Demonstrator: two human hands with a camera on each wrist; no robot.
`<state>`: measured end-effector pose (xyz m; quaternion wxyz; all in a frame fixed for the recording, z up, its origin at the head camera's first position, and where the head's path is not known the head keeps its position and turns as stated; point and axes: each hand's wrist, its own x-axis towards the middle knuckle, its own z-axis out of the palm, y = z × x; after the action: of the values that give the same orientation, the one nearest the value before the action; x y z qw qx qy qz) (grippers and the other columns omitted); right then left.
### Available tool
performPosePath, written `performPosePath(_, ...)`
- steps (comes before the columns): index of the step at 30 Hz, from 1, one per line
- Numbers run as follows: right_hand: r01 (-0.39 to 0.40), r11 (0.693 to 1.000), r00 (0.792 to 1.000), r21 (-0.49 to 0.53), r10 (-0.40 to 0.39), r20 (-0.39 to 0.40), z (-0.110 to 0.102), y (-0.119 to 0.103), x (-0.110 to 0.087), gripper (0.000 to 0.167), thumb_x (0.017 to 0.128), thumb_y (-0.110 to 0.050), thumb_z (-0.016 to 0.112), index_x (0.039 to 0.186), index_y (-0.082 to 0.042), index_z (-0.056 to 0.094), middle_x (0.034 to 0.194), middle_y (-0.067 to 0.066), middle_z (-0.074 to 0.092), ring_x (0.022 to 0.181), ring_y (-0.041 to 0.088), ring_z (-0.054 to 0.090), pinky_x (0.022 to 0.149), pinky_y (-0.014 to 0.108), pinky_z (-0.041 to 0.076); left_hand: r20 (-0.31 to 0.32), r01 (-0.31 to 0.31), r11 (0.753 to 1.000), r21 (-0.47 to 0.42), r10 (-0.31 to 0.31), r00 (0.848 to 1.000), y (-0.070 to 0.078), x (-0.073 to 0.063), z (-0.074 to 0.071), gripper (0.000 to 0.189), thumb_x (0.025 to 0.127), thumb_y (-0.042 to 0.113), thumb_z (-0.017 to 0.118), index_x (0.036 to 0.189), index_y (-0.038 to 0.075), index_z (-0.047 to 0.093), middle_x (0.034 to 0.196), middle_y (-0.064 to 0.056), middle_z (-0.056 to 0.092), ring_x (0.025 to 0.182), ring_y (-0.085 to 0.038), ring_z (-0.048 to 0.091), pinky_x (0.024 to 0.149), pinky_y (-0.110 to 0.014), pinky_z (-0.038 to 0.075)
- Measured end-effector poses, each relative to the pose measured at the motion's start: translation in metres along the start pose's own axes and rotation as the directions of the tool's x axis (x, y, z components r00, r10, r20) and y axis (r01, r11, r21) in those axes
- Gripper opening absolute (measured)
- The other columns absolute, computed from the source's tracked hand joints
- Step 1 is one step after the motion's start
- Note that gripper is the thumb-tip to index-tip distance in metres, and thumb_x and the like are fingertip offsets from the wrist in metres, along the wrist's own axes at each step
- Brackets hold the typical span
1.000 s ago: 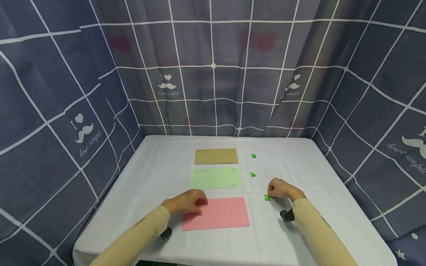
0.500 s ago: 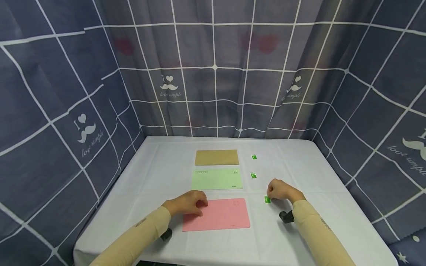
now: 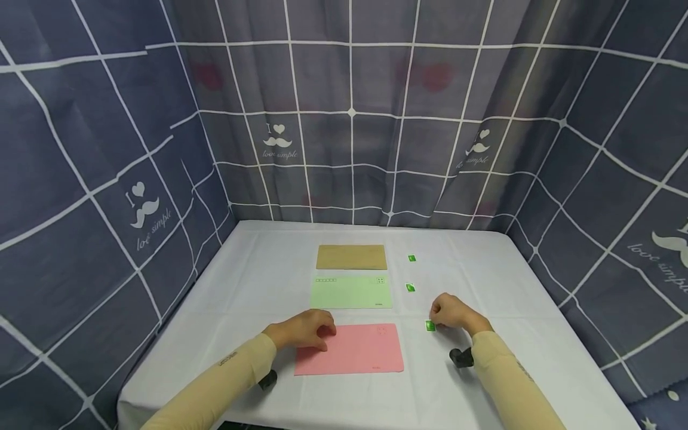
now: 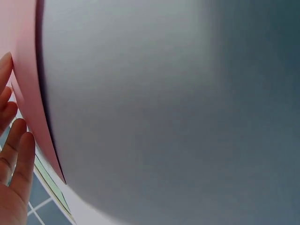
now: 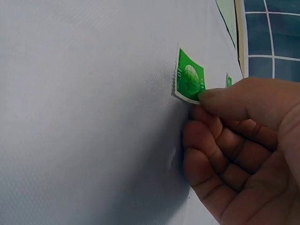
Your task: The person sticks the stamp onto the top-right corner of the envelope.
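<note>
My left hand (image 3: 303, 330) rests on the left part of a pink envelope (image 3: 365, 349), its fingertips touching the paper. In the left wrist view, the fingers (image 4: 23, 159) lie along the pink envelope's edge. My right hand (image 3: 454, 313) pinches a green postage stamp (image 5: 190, 77) by one corner, between thumb and forefinger. Its other fingers curl beneath, close over the white cloth. Beyond the pink envelope lie a light green envelope (image 3: 349, 292) and then a brown one. Two more green stamps lie to their right, one stamp (image 3: 411, 287) beside the green envelope.
The brown envelope (image 3: 352, 257) and the farthest stamp (image 3: 412, 258) are near the back of the white-covered table (image 3: 258, 269). Dark grid-patterned curtains (image 3: 371, 137) enclose the table at the back and both sides. A black wrist device (image 3: 461, 358) sits under the right sleeve.
My right hand has shifted very slightly left with the stamp in its pinch. My left hand stays on the pink envelope. The head view has tilted a little upward.
</note>
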<state>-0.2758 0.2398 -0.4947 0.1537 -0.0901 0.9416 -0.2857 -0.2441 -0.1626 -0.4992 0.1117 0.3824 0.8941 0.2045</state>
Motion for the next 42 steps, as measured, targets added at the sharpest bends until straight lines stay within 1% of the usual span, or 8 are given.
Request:
performPosePath(6, 0.046, 0.999, 0.998, 0.019, -0.046, -0.038, 0.0036, 0.0036, 0.0000, 0.012, 0.083, -0.001, 0.066, 0.073, -0.007, 0.066, 0.065, 0.001, 0.058, 0.059, 0.015, 0.050, 0.054, 0.027, 0.042, 0.003, 0.016, 1.000, -0.001, -0.016, 1.000, 0.0010, -0.0001, 0.0002, 0.029, 0.077, 0.016, 0.086, 0.102, 0.012, 0.073, 0.102, 0.006, 0.065, 0.090, -0.002, 0.052, 0.086, -0.021, 0.049)
performPosePath(12, 0.044, 0.997, 0.998, 0.062, -0.041, -0.051, 0.0073, 0.0043, 0.0012, 0.012, 0.086, -0.002, 0.065, 0.075, -0.006, 0.066, 0.067, 0.002, 0.057, 0.060, 0.015, 0.051, 0.055, 0.027, 0.042, -0.002, -0.002, 1.000, -0.002, 0.002, 1.000, 0.0016, -0.0004, -0.0005, 0.028, 0.077, 0.015, 0.086, 0.102, 0.011, 0.073, 0.102, 0.005, 0.066, 0.091, -0.002, 0.053, 0.086, -0.020, 0.050)
performPosePath(15, 0.039, 0.996, 0.998, 0.084, -0.035, -0.048, 0.0084, 0.0046, -0.0002, 0.012, 0.087, -0.002, 0.065, 0.076, -0.006, 0.066, 0.067, 0.002, 0.058, 0.061, 0.015, 0.051, 0.055, 0.027, 0.042, -0.005, -0.026, 1.000, 0.005, 0.026, 1.000, 0.0002, 0.0005, 0.0002, 0.028, 0.077, 0.015, 0.086, 0.101, 0.011, 0.074, 0.102, 0.005, 0.067, 0.092, -0.002, 0.054, 0.086, -0.020, 0.051)
performPosePath(18, 0.035, 0.994, 0.999, 0.104, -0.031, -0.044, 0.0085, 0.0042, -0.0014, 0.012, 0.088, -0.002, 0.063, 0.077, -0.006, 0.066, 0.067, 0.003, 0.058, 0.060, 0.015, 0.050, 0.054, 0.027, 0.042, -0.004, -0.032, 0.999, 0.013, 0.032, 0.999, -0.0006, 0.0012, 0.0004, 0.028, 0.077, 0.015, 0.087, 0.101, 0.011, 0.074, 0.102, 0.005, 0.067, 0.092, -0.002, 0.055, 0.087, -0.021, 0.051)
performPosePath(23, 0.043, 0.991, 0.998, 0.129, -0.038, -0.047, 0.0086, 0.0039, -0.0001, 0.011, 0.087, 0.001, 0.062, 0.078, -0.004, 0.066, 0.067, 0.003, 0.059, 0.060, 0.015, 0.050, 0.054, 0.027, 0.042, -0.002, -0.008, 1.000, 0.013, 0.008, 1.000, 0.0004, 0.0016, -0.0009, 0.028, 0.077, 0.016, 0.087, 0.101, 0.011, 0.075, 0.102, 0.005, 0.067, 0.093, -0.004, 0.056, 0.088, -0.022, 0.051)
performPosePath(27, 0.037, 0.988, 0.999, 0.150, -0.032, -0.034, 0.0091, 0.0029, 0.0008, 0.010, 0.087, 0.000, 0.063, 0.078, -0.003, 0.066, 0.068, 0.003, 0.059, 0.062, 0.015, 0.050, 0.055, 0.026, 0.042, 0.008, 0.010, 1.000, 0.017, -0.010, 1.000, 0.0021, 0.0016, -0.0014, 0.028, 0.077, 0.017, 0.087, 0.102, 0.012, 0.075, 0.103, 0.005, 0.067, 0.094, -0.004, 0.056, 0.090, -0.022, 0.051)
performPosePath(34, 0.045, 0.982, 0.999, 0.183, -0.044, -0.007, 0.0067, 0.0012, -0.0003, 0.008, 0.088, -0.001, 0.064, 0.080, -0.002, 0.066, 0.067, 0.002, 0.058, 0.062, 0.014, 0.050, 0.054, 0.025, 0.042, 0.012, 0.010, 1.000, 0.018, -0.011, 1.000, 0.0035, 0.0034, -0.0026, 0.028, 0.077, 0.017, 0.087, 0.102, 0.011, 0.075, 0.104, 0.005, 0.067, 0.094, -0.004, 0.055, 0.089, -0.022, 0.051)
performPosePath(42, 0.069, 0.964, 0.997, 0.256, -0.073, 0.007, 0.0100, 0.0004, 0.0019, 0.008, 0.088, 0.002, 0.063, 0.082, 0.000, 0.067, 0.069, 0.001, 0.057, 0.063, 0.013, 0.049, 0.055, 0.025, 0.041, 0.010, -0.006, 1.000, 0.018, 0.006, 1.000, -0.0023, 0.0027, 0.0007, 0.029, 0.077, 0.018, 0.087, 0.102, 0.012, 0.075, 0.102, 0.006, 0.067, 0.092, -0.001, 0.054, 0.087, -0.021, 0.051)
